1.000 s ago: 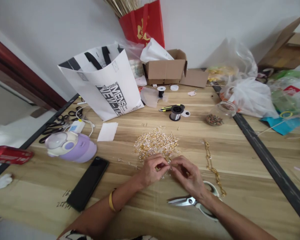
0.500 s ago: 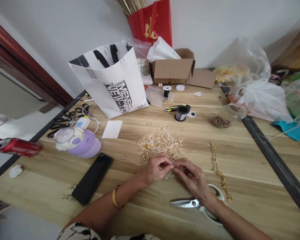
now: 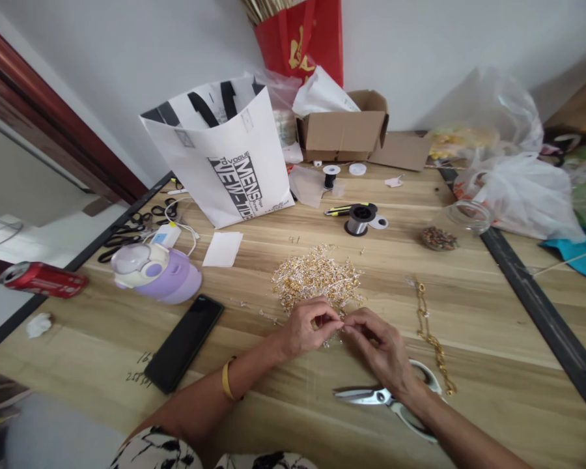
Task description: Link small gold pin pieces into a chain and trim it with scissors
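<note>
My left hand [image 3: 308, 329] and my right hand [image 3: 378, 342] meet fingertip to fingertip at the near edge of a pile of small gold and clear beads [image 3: 317, 277]. Both pinch thumb against forefinger. Whatever lies between the fingertips is too small to make out. A few clear bits hang or lie just below the left fingers. Under my right wrist lie white-handled scissors [image 3: 364, 395], their blades pointing left. A gold chain [image 3: 435, 345] stretches along the table to the right of my right hand.
A black phone [image 3: 184, 343], a lilac bottle [image 3: 168, 280] and a red can [image 3: 43, 279] stand or lie left. Behind the beads are a wire spool [image 3: 357, 221], a yellow-black cutter [image 3: 339, 210], a white bag [image 3: 224, 156] and a cardboard box [image 3: 342, 133]. A bead jar [image 3: 442, 236] lies right.
The whole view has shifted slightly, so things appear a little farther right. Both hands keep their fingertip pinch at nearly the same spot by the beads.
</note>
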The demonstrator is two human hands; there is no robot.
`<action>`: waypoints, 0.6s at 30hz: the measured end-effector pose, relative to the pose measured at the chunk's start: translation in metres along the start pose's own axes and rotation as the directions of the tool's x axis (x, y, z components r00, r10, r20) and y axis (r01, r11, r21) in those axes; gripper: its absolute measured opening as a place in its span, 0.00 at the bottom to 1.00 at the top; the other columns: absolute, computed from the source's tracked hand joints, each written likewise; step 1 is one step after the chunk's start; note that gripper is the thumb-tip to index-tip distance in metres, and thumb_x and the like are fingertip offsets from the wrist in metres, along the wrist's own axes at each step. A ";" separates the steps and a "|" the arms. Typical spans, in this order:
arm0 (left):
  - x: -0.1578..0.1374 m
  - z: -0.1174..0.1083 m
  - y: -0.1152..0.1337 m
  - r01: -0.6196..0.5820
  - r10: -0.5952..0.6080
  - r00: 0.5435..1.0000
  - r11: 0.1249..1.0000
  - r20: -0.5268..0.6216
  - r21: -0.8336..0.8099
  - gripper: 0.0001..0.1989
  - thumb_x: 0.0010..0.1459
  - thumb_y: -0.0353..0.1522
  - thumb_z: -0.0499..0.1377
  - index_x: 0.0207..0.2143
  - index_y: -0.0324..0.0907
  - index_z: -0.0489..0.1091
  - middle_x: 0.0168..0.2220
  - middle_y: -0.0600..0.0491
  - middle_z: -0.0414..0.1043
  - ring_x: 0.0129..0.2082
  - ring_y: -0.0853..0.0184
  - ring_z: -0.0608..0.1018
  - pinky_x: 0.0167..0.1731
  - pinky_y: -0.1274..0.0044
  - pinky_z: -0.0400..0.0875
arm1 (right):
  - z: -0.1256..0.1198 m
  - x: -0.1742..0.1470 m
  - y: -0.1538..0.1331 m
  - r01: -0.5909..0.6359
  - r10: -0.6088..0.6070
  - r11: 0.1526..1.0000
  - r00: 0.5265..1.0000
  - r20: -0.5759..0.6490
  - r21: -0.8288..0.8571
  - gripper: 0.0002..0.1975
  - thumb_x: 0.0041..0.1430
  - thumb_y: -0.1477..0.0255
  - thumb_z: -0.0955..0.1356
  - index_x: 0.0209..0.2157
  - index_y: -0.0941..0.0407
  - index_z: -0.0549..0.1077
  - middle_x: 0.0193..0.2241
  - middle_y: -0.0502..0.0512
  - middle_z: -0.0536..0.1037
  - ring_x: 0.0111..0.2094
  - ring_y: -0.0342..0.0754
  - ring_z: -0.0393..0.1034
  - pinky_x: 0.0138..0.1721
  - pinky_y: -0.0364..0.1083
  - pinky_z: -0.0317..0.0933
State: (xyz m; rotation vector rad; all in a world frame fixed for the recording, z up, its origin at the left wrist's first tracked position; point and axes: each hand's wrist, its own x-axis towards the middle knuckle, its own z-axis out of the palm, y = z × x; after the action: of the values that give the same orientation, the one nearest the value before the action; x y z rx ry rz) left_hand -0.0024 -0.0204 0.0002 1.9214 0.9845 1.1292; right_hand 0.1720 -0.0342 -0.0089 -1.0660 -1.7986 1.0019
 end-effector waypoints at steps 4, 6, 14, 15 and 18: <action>0.001 -0.001 0.002 0.027 -0.026 0.999 1.000 0.021 -0.012 0.08 0.54 0.31 0.58 0.25 0.36 0.70 0.22 0.52 0.68 0.23 0.71 0.69 0.24 0.79 0.64 | 0.000 0.000 0.000 -0.026 0.027 1.000 1.000 0.005 -0.008 0.07 0.60 0.70 0.64 0.30 0.56 0.71 0.26 0.53 0.71 0.26 0.44 0.63 0.25 0.42 0.57; 0.001 -0.001 0.003 0.033 -0.033 0.999 0.999 0.027 -0.017 0.08 0.54 0.31 0.59 0.25 0.36 0.70 0.22 0.52 0.68 0.23 0.71 0.69 0.24 0.80 0.63 | 0.000 0.000 0.000 -0.024 0.024 1.000 1.000 0.006 -0.007 0.07 0.60 0.70 0.64 0.30 0.56 0.70 0.26 0.52 0.70 0.26 0.44 0.63 0.25 0.41 0.56; 0.009 -0.016 0.003 0.134 -0.134 0.991 0.991 -0.019 -0.013 0.08 0.54 0.31 0.59 0.24 0.37 0.70 0.24 0.52 0.70 0.24 0.72 0.70 0.25 0.81 0.64 | 0.000 -0.001 -0.001 -0.011 0.011 1.000 1.000 0.012 -0.027 0.09 0.61 0.70 0.62 0.30 0.57 0.69 0.25 0.52 0.69 0.25 0.43 0.62 0.25 0.42 0.56; 0.011 -0.021 0.004 0.158 -0.158 0.987 0.987 -0.034 -0.003 0.08 0.54 0.31 0.59 0.24 0.37 0.69 0.24 0.52 0.70 0.25 0.72 0.70 0.26 0.81 0.65 | -0.001 -0.001 -0.001 -0.010 0.011 1.000 1.000 0.010 -0.029 0.09 0.61 0.69 0.62 0.30 0.57 0.69 0.25 0.52 0.69 0.25 0.43 0.61 0.24 0.42 0.56; 0.016 -0.040 0.006 0.218 -0.209 0.967 0.975 -0.148 0.049 0.08 0.54 0.33 0.58 0.25 0.37 0.69 0.25 0.53 0.70 0.26 0.72 0.71 0.27 0.81 0.66 | -0.001 -0.001 -0.001 -0.003 0.003 1.000 1.000 0.009 -0.027 0.09 0.61 0.69 0.62 0.30 0.57 0.69 0.25 0.52 0.69 0.24 0.43 0.61 0.24 0.41 0.56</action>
State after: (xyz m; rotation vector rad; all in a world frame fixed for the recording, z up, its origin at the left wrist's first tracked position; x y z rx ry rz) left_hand -0.0312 -0.0021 0.0270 1.7534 1.2880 1.1316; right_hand 0.1728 -0.0356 -0.0079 -1.0829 -1.8233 0.9881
